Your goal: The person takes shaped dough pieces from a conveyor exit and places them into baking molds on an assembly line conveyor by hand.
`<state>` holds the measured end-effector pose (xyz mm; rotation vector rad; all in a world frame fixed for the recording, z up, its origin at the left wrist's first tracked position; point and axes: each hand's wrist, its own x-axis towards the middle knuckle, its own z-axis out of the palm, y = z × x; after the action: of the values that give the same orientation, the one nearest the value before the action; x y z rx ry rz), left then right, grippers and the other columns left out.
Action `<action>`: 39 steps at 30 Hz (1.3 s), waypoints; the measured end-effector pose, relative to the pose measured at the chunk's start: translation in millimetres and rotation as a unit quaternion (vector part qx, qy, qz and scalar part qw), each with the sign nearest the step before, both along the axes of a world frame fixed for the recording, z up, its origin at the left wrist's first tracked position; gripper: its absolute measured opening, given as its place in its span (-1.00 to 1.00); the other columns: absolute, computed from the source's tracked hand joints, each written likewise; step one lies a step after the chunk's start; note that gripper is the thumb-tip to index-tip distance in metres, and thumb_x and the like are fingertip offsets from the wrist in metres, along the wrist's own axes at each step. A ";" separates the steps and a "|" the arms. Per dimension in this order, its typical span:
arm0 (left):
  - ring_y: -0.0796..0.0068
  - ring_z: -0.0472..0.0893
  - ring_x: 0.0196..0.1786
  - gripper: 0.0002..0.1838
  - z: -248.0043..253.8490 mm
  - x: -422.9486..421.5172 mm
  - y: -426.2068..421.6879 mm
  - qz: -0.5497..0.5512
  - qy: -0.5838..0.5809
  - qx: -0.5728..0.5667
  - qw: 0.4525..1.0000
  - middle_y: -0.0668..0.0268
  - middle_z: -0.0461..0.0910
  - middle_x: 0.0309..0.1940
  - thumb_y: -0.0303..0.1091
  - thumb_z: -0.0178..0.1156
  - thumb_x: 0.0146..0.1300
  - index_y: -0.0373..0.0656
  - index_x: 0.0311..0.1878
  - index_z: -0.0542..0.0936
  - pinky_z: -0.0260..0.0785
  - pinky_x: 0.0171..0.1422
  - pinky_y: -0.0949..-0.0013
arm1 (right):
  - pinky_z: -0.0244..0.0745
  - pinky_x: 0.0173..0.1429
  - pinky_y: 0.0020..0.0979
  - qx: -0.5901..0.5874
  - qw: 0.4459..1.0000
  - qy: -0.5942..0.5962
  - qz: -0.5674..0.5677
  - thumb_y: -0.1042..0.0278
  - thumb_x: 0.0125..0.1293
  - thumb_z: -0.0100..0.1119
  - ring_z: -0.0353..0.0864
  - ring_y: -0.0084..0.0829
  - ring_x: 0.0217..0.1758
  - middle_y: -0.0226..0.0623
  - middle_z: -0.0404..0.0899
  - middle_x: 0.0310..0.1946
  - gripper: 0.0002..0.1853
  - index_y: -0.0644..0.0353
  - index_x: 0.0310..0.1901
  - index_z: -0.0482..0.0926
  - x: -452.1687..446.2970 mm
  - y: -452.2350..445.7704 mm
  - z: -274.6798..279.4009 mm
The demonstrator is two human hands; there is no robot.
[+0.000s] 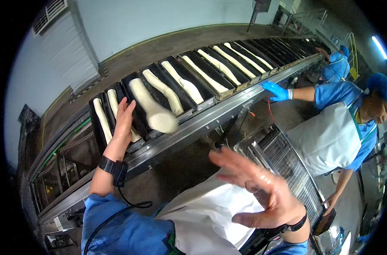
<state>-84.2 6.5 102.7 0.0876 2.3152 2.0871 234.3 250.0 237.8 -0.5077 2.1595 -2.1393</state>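
A thick, pale strip of dough (150,104) looks smeared by motion over a black baking pan; its near end bulges past the pan's edge. My left hand (124,115) is open beside it, fingers stretched out above the neighbouring pan (122,127). Under that hand lies another dough strip (113,102), partly covered. My right hand (261,189) is raised in front of my white apron (214,208), open, with its fingers apart and nothing in it. Wet patches shine on its skin. Whether the blurred dough touches the pan cannot be told.
A metal conveyor rail (176,138) carries a long row of black pans, several with dough strips. At right, a co-worker's blue-gloved hand (277,91) rests by the rail. A mesh belt (291,163) stands between us. Another person (335,66) works farther along.
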 end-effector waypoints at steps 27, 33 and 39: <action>0.05 0.28 0.39 -0.45 -38.0 11.0 256.9 -0.396 0.530 -0.289 0.692 0.10 0.43 0.23 -0.66 0.16 0.01 -0.13 0.15 0.52 0.06 0.49 0.06 | 0.26 0.40 -0.09 0.372 0.505 -0.351 -0.695 0.28 0.06 0.39 0.32 0.07 0.32 0.14 0.38 0.22 -0.34 0.32 0.21 0.42 304.6 99.8 -236.6; 0.06 0.22 0.44 -0.49 -75.6 37.3 364.8 -0.554 0.553 -0.371 0.499 0.10 0.37 0.29 -0.56 0.23 -0.02 -0.08 0.10 0.56 0.07 0.51 0.08 | -0.16 0.55 0.03 0.387 0.373 -0.584 -0.608 -0.01 -0.10 0.50 -0.21 0.12 0.57 0.10 -0.18 0.51 0.26 0.39 0.47 -0.16 356.2 104.8 -277.7; 0.06 0.10 0.50 -0.47 -114.2 1.5 371.3 -0.517 0.552 -0.426 0.496 0.10 0.17 0.44 -0.59 0.22 -0.01 -0.14 0.13 0.54 0.01 0.54 0.10 | -0.27 0.55 0.12 0.385 0.309 -0.609 -0.621 -0.08 -0.12 0.49 -0.31 0.14 0.58 0.15 -0.24 0.51 0.31 0.40 0.47 -0.21 351.5 120.8 -288.7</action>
<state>-82.7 377.8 -11.5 2.4667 2.0893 -0.0197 585.8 370.7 -50.9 2.4654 1.7095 -0.1904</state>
